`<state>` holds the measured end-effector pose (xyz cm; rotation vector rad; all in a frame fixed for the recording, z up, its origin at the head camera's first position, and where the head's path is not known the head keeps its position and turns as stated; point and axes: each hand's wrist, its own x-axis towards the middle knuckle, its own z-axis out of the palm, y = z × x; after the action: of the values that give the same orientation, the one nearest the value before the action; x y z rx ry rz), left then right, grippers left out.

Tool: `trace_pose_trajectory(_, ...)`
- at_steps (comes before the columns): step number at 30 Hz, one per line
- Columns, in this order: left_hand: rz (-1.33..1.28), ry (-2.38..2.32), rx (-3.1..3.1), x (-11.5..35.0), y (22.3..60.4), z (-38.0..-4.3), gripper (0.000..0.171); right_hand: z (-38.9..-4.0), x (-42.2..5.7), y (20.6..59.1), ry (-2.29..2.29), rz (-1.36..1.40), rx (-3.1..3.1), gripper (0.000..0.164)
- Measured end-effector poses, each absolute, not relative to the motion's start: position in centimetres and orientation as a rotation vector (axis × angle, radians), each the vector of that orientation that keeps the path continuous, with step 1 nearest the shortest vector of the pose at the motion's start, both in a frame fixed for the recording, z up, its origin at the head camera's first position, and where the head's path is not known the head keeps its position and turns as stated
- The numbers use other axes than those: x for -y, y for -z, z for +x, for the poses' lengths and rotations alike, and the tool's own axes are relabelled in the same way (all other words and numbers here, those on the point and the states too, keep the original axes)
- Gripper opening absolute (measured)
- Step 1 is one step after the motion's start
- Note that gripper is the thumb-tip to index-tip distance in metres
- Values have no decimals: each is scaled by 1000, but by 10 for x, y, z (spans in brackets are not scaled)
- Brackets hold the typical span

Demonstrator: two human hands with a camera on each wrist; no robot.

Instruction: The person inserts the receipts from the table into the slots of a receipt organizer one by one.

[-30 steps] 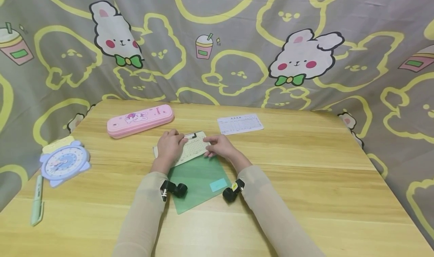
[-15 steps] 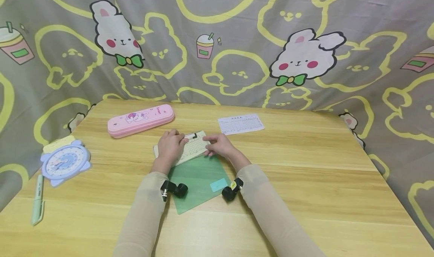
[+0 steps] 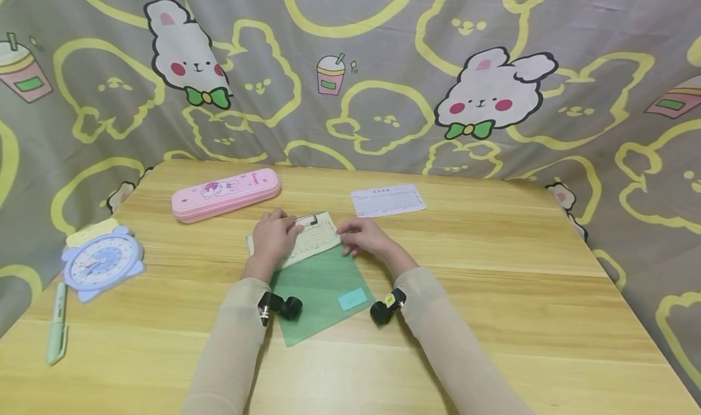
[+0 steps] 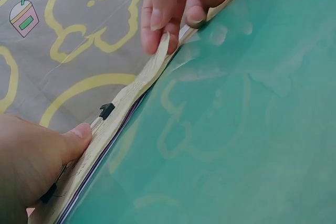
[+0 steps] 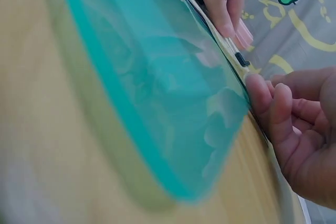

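A stack of cream printed sheets (image 3: 312,235) lies at the top of a translucent green folder (image 3: 317,302), under a metal fastener bar (image 3: 306,220) with black end pieces. In the head view my left hand (image 3: 272,237) rests on the sheets, thumb and fingers pinching the bar; the right wrist view shows this grip too. My right hand (image 3: 369,238) is at the sheets' right edge, fingers loosely bent and touching that edge. Beside those fingers, one sheet end curls up in the left wrist view. A light blue label (image 3: 353,299) sits on the folder.
A pink pencil case (image 3: 226,196) lies back left, and a white printed card (image 3: 387,200) back right. On the left are a blue toy clock (image 3: 104,263), a yellow pad (image 3: 90,231) and a green highlighter (image 3: 57,327). A patterned curtain (image 3: 383,56) hangs behind the table.
My right hand has shifted a little to the right, from over the sheets' right end to their edge. The left hand stays on the fastener bar.
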<state>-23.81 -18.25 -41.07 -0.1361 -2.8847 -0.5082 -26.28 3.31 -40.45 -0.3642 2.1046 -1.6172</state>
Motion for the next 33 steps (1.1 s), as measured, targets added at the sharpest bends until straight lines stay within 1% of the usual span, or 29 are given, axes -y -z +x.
trace_pose_trajectory(4, -138, 515, 2881, 182, 411, -238, 40, -263, -39, 402, 1558, -384, -2111, 19)
trace_pose_trajectory(9, -131, 524, 2885, 183, 411, -239, 40, -266, -48, 399, 1496, -424, -2129, 20)
trace_pose_trajectory(12, -119, 536, 2892, 183, 412, -239, 41, -271, -59, 398, 1594, -408, -2095, 25)
trace_pose_trajectory(15, -107, 557, 2893, 183, 412, -239, 41, -282, -72, 394, 1779, -327, -2066, 30)
trace_pose_trajectory(19, -102, 575, 2887, 184, 411, -239, 42, -303, -90, 387, 1838, -298, -2287, 35)
trace_pose_trajectory(22, -98, 575, 2881, 184, 411, -239, 42, -319, -104, 385, 1701, -326, -2538, 45)
trace_pose_trajectory(27, -86, 565, 2879, 186, 412, -239, 42, -339, -128, 387, 1268, -296, -2812, 69)
trace_pose_trajectory(30, -88, 559, 2888, 185, 412, -239, 43, -345, -142, 392, 1040, -243, -2884, 80)
trace_pose_trajectory(33, -91, 561, 2890, 184, 412, -239, 43, -345, -152, 397, 941, -180, -2872, 86)
